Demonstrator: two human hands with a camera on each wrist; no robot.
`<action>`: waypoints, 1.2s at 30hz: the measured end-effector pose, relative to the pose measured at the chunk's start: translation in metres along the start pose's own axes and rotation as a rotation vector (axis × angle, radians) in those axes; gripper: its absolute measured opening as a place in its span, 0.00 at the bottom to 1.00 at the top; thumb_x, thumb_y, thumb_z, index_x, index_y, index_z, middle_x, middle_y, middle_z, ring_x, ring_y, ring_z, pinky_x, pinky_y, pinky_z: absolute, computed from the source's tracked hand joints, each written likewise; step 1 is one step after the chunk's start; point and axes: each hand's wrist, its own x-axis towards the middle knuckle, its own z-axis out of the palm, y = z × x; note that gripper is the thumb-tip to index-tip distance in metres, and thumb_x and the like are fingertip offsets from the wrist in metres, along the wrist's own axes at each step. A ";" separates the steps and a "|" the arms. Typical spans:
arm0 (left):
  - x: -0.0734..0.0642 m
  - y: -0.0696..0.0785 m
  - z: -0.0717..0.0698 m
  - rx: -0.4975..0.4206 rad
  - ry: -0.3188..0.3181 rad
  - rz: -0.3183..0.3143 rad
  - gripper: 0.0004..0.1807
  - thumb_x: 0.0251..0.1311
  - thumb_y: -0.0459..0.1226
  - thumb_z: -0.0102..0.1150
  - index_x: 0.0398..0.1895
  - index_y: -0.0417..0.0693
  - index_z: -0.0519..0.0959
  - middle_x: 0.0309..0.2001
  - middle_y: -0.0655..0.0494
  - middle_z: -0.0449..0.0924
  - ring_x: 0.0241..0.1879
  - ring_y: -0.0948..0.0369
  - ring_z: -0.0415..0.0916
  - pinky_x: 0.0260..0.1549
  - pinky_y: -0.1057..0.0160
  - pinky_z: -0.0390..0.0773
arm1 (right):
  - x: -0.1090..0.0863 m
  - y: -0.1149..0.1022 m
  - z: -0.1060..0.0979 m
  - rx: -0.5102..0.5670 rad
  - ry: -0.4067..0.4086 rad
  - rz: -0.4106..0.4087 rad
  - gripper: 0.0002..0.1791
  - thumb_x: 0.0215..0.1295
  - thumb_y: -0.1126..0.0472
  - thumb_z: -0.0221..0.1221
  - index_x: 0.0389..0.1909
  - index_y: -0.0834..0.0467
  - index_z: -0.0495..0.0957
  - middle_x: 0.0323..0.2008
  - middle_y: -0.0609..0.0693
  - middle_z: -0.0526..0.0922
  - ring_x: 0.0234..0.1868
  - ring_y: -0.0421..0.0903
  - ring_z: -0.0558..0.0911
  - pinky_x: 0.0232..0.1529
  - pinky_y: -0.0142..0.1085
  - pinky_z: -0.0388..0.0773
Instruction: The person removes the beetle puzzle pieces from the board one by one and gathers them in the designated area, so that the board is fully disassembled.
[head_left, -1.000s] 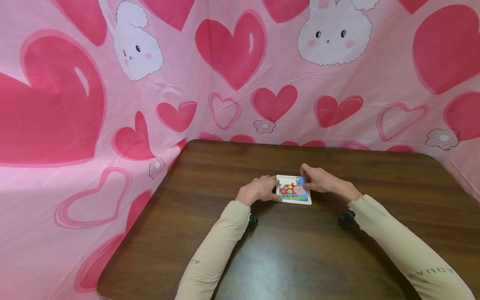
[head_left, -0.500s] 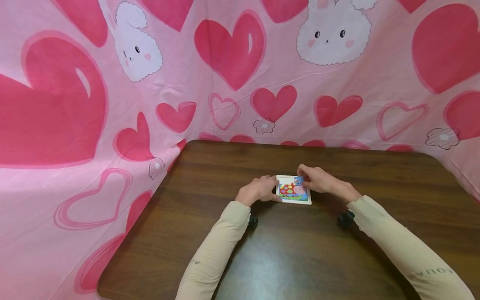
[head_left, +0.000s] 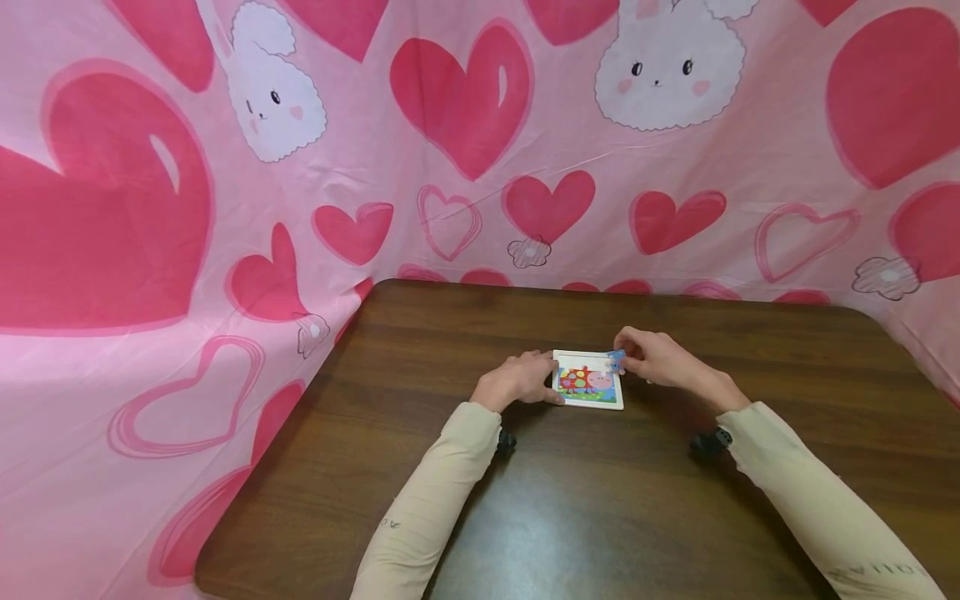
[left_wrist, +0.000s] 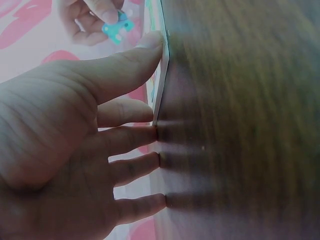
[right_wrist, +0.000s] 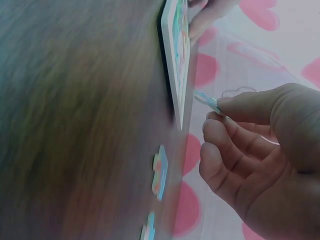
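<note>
A small jigsaw puzzle in a white frame lies on the table, with a red spotted body and a pink face in its picture. White bare backing shows along its upper part. My left hand rests at the frame's left side, fingers straight with tips on the table, thumb against the frame's edge in the left wrist view. Between thumb and fingertips, my right hand pinches a blue puzzle piece over the frame's upper right corner. The right wrist view shows this puzzle piece tilted and raised off the table.
Two loose puzzle pieces, one nearer the frame and another cut by the view's lower edge, lie on the brown wooden table. A pink cloth with hearts and rabbits hangs behind and along the left side.
My right hand has moved right with the blue puzzle piece, from inside the picture's upper right to the frame's corner. White backing now shows where it was. The left hand has stayed put.
</note>
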 end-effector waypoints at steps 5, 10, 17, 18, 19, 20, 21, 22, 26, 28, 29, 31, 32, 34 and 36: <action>-0.001 0.000 0.000 -0.001 0.003 0.006 0.33 0.60 0.58 0.60 0.66 0.55 0.71 0.75 0.54 0.58 0.74 0.54 0.55 0.70 0.50 0.62 | -0.007 0.006 -0.005 0.001 0.014 0.015 0.10 0.64 0.67 0.62 0.43 0.61 0.74 0.29 0.50 0.81 0.23 0.40 0.76 0.25 0.32 0.76; -0.002 0.000 0.000 0.001 0.003 0.008 0.34 0.61 0.58 0.60 0.67 0.55 0.70 0.76 0.54 0.57 0.75 0.54 0.55 0.70 0.50 0.62 | -0.013 0.013 -0.008 -0.037 0.034 0.011 0.11 0.62 0.66 0.64 0.43 0.61 0.75 0.31 0.49 0.82 0.27 0.40 0.77 0.29 0.32 0.76; -0.002 0.000 -0.001 -0.003 0.006 0.006 0.35 0.61 0.58 0.60 0.68 0.55 0.70 0.76 0.54 0.58 0.74 0.54 0.55 0.70 0.49 0.62 | -0.021 0.017 -0.014 -0.038 0.039 0.038 0.10 0.62 0.65 0.64 0.42 0.59 0.75 0.32 0.50 0.82 0.29 0.41 0.76 0.29 0.32 0.75; -0.002 0.000 -0.001 -0.002 0.008 0.007 0.35 0.60 0.58 0.60 0.68 0.55 0.70 0.76 0.54 0.58 0.74 0.54 0.56 0.70 0.49 0.62 | -0.023 0.018 -0.015 -0.034 0.034 0.046 0.10 0.62 0.65 0.64 0.42 0.59 0.75 0.32 0.50 0.83 0.29 0.41 0.76 0.29 0.32 0.75; -0.001 0.000 -0.001 -0.002 0.009 0.009 0.35 0.60 0.58 0.60 0.67 0.55 0.70 0.75 0.54 0.58 0.74 0.54 0.56 0.70 0.49 0.62 | -0.024 0.018 -0.016 -0.028 0.025 0.055 0.10 0.63 0.65 0.63 0.43 0.59 0.75 0.32 0.50 0.83 0.29 0.41 0.76 0.29 0.32 0.76; -0.001 0.000 -0.001 -0.001 0.011 0.010 0.34 0.60 0.58 0.61 0.67 0.55 0.70 0.75 0.54 0.58 0.74 0.54 0.56 0.70 0.49 0.62 | -0.026 0.018 -0.018 -0.022 0.018 0.059 0.10 0.63 0.66 0.63 0.43 0.60 0.74 0.33 0.51 0.83 0.28 0.41 0.76 0.28 0.32 0.76; -0.001 -0.001 -0.001 0.001 0.013 0.011 0.34 0.60 0.58 0.61 0.67 0.54 0.71 0.75 0.54 0.59 0.74 0.54 0.57 0.70 0.50 0.63 | -0.027 0.019 -0.019 -0.018 0.013 0.068 0.10 0.63 0.65 0.63 0.43 0.60 0.74 0.33 0.51 0.83 0.28 0.41 0.76 0.27 0.32 0.76; -0.001 -0.001 -0.001 0.003 0.013 0.014 0.34 0.60 0.58 0.61 0.66 0.54 0.71 0.75 0.54 0.59 0.73 0.54 0.57 0.69 0.50 0.63 | -0.028 0.020 -0.020 -0.010 0.008 0.078 0.10 0.63 0.65 0.63 0.43 0.60 0.74 0.32 0.52 0.83 0.27 0.41 0.76 0.27 0.32 0.76; -0.002 -0.001 0.000 0.008 0.014 0.021 0.34 0.60 0.58 0.61 0.66 0.54 0.71 0.75 0.54 0.60 0.73 0.54 0.58 0.69 0.50 0.64 | -0.034 0.024 -0.024 0.014 -0.011 0.103 0.11 0.64 0.66 0.62 0.45 0.62 0.74 0.32 0.53 0.83 0.25 0.41 0.77 0.26 0.31 0.77; -0.002 0.000 0.000 0.012 0.013 0.024 0.34 0.60 0.58 0.61 0.66 0.54 0.71 0.75 0.54 0.60 0.73 0.54 0.58 0.69 0.50 0.64 | -0.037 0.026 -0.027 0.016 -0.017 0.115 0.11 0.64 0.66 0.62 0.45 0.62 0.73 0.31 0.53 0.82 0.25 0.41 0.77 0.26 0.31 0.78; -0.002 0.000 0.000 0.012 0.014 0.025 0.34 0.60 0.57 0.61 0.66 0.54 0.71 0.75 0.54 0.60 0.73 0.54 0.58 0.69 0.50 0.64 | -0.038 0.027 -0.028 0.008 -0.018 0.111 0.10 0.64 0.67 0.61 0.44 0.62 0.73 0.31 0.52 0.82 0.25 0.41 0.77 0.25 0.32 0.77; -0.002 0.000 -0.001 0.015 0.016 0.026 0.33 0.60 0.58 0.61 0.66 0.54 0.72 0.75 0.54 0.60 0.73 0.54 0.59 0.68 0.50 0.65 | -0.040 0.030 -0.031 -0.015 -0.012 0.107 0.10 0.64 0.67 0.61 0.44 0.62 0.74 0.30 0.51 0.81 0.24 0.40 0.76 0.25 0.31 0.76; -0.002 0.000 -0.001 0.017 0.017 0.027 0.33 0.60 0.57 0.61 0.65 0.54 0.72 0.75 0.54 0.60 0.73 0.54 0.59 0.68 0.50 0.65 | -0.041 0.031 -0.032 -0.025 -0.009 0.106 0.10 0.64 0.67 0.61 0.44 0.61 0.74 0.29 0.50 0.80 0.24 0.40 0.76 0.25 0.31 0.75; -0.002 0.000 -0.001 0.016 0.019 0.026 0.32 0.60 0.57 0.61 0.65 0.54 0.72 0.74 0.54 0.60 0.72 0.54 0.59 0.68 0.50 0.65 | -0.043 0.034 -0.034 -0.035 -0.003 0.095 0.09 0.63 0.67 0.61 0.43 0.61 0.74 0.28 0.50 0.81 0.23 0.39 0.76 0.25 0.31 0.75; -0.003 0.000 -0.001 0.015 0.018 0.025 0.32 0.60 0.57 0.61 0.65 0.54 0.72 0.74 0.54 0.60 0.72 0.54 0.59 0.68 0.50 0.65 | -0.045 0.037 -0.035 -0.041 0.003 0.083 0.09 0.64 0.68 0.61 0.43 0.62 0.74 0.27 0.50 0.81 0.23 0.39 0.77 0.25 0.31 0.75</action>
